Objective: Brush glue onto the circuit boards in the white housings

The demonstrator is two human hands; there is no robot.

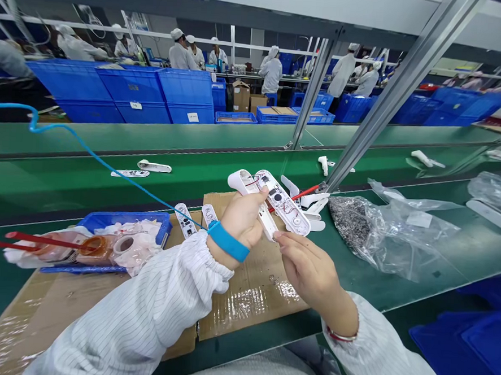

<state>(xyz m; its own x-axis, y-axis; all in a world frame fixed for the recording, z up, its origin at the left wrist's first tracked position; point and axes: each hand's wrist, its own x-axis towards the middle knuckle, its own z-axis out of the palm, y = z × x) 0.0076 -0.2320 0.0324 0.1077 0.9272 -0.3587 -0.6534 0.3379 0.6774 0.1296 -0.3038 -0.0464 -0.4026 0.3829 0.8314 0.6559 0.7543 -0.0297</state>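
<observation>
Wrapping around an open white plastic casing (282,203) above a cardboard sheet (252,295), the left hand (240,219) grips firmly; the right hand (309,270) pinches the casing's near end, with a clear bag of dark parts (354,225) at right.

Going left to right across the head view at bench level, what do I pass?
Blue plastic tray → white circuit-board strip → left hand gripping a white plastic housing → right hand → clear bag of small dark parts → crumpled clear plastic bag
</observation>
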